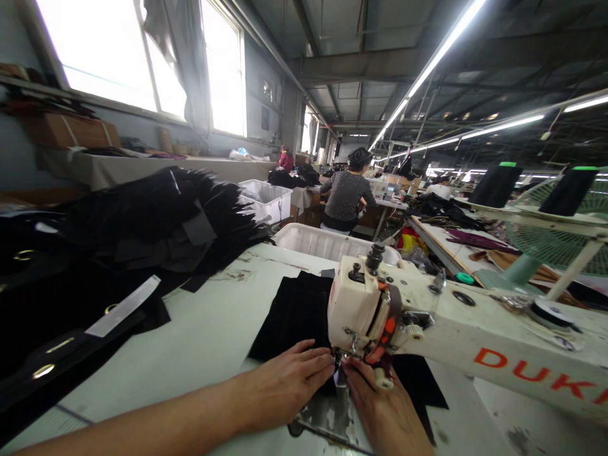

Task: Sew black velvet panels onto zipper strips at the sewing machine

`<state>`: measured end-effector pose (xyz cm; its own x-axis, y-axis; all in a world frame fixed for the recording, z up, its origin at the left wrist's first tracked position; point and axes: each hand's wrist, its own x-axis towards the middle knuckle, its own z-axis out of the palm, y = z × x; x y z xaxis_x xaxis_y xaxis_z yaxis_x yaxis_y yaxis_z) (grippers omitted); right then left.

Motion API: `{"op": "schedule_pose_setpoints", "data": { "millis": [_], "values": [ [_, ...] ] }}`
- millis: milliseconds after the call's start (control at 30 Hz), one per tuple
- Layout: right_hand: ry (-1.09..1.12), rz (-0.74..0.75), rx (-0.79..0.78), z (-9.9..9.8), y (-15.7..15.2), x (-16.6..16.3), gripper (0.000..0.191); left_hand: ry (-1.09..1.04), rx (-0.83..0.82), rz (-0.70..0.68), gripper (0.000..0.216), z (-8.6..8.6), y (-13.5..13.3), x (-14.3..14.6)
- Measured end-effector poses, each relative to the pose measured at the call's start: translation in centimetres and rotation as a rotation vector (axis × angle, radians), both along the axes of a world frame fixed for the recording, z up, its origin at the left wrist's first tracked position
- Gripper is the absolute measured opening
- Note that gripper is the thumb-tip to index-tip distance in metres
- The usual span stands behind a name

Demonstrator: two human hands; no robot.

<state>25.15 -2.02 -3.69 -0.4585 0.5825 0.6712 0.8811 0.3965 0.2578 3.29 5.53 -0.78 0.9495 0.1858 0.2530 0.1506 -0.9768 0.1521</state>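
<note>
A piece of black fabric lies under the head of a white sewing machine, and more of it shows to the right of the needle area. My left hand rests on the fabric with its fingers stretched out flat, their tips close to the presser foot. From the other side, my right hand reaches to the foot, fingers extended on the fabric. Part of its fingers is hidden by the machine head. Below the foot, the worn metal plate shows between my hands.
A large pile of black cut pieces covers the table's left side, with a light strip on dark fabric with metal rings. Behind the machine stands a white bin. Thread cones and a green fan are at right. A person sits ahead.
</note>
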Motion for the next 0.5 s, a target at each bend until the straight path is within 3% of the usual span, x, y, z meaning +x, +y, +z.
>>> {"op": "schedule_pose_setpoints", "data": {
  "millis": [500],
  "values": [
    [0.129, -0.029, -0.036, 1.1, -0.6, -0.5, 0.034, 0.011, 0.008, -0.020, 0.041, 0.2, 0.1, 0.2]
  ]
}}
